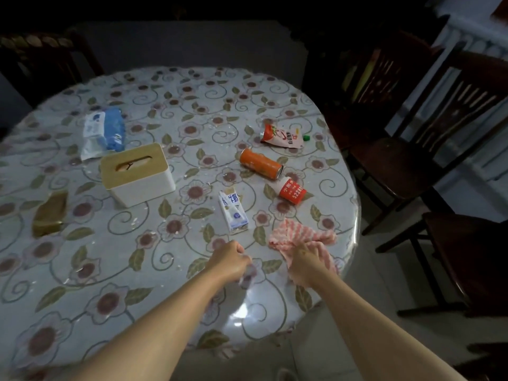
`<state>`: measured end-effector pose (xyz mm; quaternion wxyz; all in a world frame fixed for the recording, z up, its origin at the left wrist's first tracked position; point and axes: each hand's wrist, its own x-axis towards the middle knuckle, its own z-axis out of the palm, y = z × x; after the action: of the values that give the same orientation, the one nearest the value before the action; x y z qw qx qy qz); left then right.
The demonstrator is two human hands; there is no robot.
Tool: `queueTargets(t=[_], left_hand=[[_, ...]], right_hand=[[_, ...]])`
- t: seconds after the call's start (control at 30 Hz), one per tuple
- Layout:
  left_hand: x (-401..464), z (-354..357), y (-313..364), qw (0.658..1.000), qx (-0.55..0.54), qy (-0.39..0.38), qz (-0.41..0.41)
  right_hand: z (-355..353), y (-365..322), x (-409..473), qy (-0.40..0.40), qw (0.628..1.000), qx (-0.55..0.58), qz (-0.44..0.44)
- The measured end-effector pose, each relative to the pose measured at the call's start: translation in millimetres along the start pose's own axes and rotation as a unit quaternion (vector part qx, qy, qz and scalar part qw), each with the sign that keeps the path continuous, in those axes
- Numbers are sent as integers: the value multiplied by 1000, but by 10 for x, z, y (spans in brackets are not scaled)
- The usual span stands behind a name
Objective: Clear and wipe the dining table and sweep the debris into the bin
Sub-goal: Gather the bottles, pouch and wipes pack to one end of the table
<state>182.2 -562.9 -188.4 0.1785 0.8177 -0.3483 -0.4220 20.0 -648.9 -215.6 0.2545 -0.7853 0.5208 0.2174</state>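
Note:
A round table (110, 270) carries a flowered cloth under clear plastic. My right hand (305, 262) grips a pink checked rag (299, 235) near the table's right edge. My left hand (231, 259) is closed beside it, with something small and clear blurred under the fingers. Beyond the hands lie a white and blue milk carton (233, 211), a red paper cup (291, 189) on its side, an orange can (259, 163) on its side and a red and white drink pouch (283, 136).
A white tissue box with a wooden lid (137, 174) stands left of centre. Behind it lies a blue and white wipes pack (103, 132). A gold packet (50, 213) sits at the left. Dark wooden chairs (428, 149) crowd the right side. No bin is in view.

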Motion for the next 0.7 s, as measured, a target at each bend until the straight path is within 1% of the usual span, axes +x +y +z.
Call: queueTargets(t=[0.07, 0.1, 0.13, 0.17, 0.23, 0.3, 0.33, 0.4, 0.57, 0.63, 0.7], left_hand=[[44, 9, 5, 1000, 2, -6, -5], [56, 10, 29, 1000, 5, -5, -9], [58, 8, 52, 1000, 6, -1, -13], [59, 5, 82, 1000, 3, 6, -19], [42, -17, 200, 999, -8, 16, -28], [3, -54, 358, 999, -9, 19, -29], [-16, -86, 459, 999, -9, 23, -25], [-55, -168, 662, 999, -16, 37, -12], [-176, -443, 1170, 997, -55, 45, 20], [-219, -528, 1333, 995, -79, 43, 49], [-251, -604, 1494, 987, -119, 37, 98]], right_hand=[[-12, -12, 21, 15, 1000, 2, 14], [-44, -7, 13, 41, 999, 21, 19], [-96, -8, -8, 73, 995, 65, 22], [-185, -20, -48, 100, 986, 132, 28], [-445, -31, -130, 139, 950, 276, 39], [-761, -64, -200, 169, 912, 372, 31], [-940, -76, -230, 168, 902, 398, 22], [-1262, -111, -280, 141, 885, 444, -3], [-1935, -146, -360, 124, 852, 499, -96], [-2128, -197, -398, 93, 827, 537, -138], [-2290, -246, -410, 68, 801, 567, -179]])
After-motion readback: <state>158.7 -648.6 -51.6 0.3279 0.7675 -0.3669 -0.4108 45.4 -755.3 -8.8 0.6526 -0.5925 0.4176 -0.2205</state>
